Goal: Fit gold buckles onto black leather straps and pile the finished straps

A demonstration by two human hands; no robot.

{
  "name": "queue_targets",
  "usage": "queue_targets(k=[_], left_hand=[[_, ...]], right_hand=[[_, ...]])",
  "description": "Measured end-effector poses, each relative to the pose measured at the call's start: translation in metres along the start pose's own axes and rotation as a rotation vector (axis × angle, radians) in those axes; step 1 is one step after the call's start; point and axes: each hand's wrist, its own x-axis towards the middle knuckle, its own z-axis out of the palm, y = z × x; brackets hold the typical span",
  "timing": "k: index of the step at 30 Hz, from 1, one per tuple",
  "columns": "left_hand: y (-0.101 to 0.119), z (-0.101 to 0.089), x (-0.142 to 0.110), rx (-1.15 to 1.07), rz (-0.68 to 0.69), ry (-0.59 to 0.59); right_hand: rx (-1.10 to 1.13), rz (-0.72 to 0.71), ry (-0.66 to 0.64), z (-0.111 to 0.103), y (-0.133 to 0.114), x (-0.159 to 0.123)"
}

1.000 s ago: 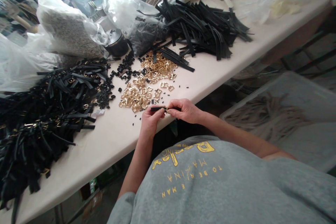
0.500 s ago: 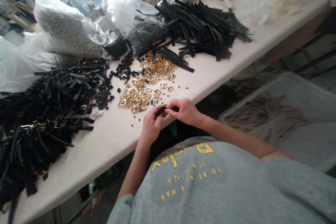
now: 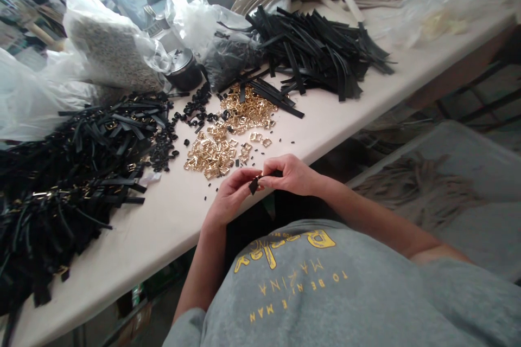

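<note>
My left hand (image 3: 231, 191) and my right hand (image 3: 291, 174) meet at the table's near edge, both closed on one short black strap (image 3: 254, 186). A small gold glint, apparently a buckle, shows on the strap between my fingertips; the fingers partly cover it. Just beyond my hands lies a heap of gold buckles (image 3: 209, 154), with a second heap of them (image 3: 250, 105) behind it. Tiny black pieces are scattered around the buckles.
Black straps with gold buckles (image 3: 81, 157) cover the table's left side. Loose black straps (image 3: 321, 54) lie at the back, near plastic bags (image 3: 108, 38) and a dark metal mug (image 3: 183, 70). A translucent bin (image 3: 448, 135) with beige strips stands below the table on the right.
The strap has turned between my hands, its left end now pointing down toward me. My left hand has shifted slightly left and lower; the view has tilted a little.
</note>
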Motion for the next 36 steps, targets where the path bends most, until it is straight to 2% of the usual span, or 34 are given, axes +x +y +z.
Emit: queue_targets(k=[6,13,16,18,22,24,25,30,36], left_hand=[[-0.003,-0.008,0.005,-0.134,-0.062,0.038],[0.008,-0.009,0.013,-0.042,-0.132,0.098],[0.006,-0.011,0.02,0.043,-0.11,0.126],[-0.001,-0.011,0.025,0.048,-0.077,0.189],[-0.017,-0.006,0.033,-0.073,-0.04,0.332],[-0.021,-0.003,0.035,-0.124,-0.029,0.379],[-0.022,-0.002,0.035,-0.143,-0.022,0.396],[-0.015,0.001,0.035,-0.178,0.004,0.398],[-0.016,0.003,0.037,-0.181,0.011,0.432]], right_hand=[[-0.024,-0.058,-0.108,-0.008,-0.004,0.012],[-0.569,-0.236,-0.035,-0.02,-0.002,0.039],[-0.704,-0.303,-0.028,-0.023,-0.004,0.055],[-0.737,-0.34,0.022,-0.025,-0.003,0.064],[-0.648,-0.395,0.285,-0.021,0.009,0.065],[-0.533,-0.361,0.416,-0.015,0.018,0.056],[-0.474,-0.324,0.434,-0.011,0.023,0.05],[-0.336,-0.163,0.184,0.011,0.037,0.029],[-0.016,-0.096,0.209,0.021,0.037,0.042]])
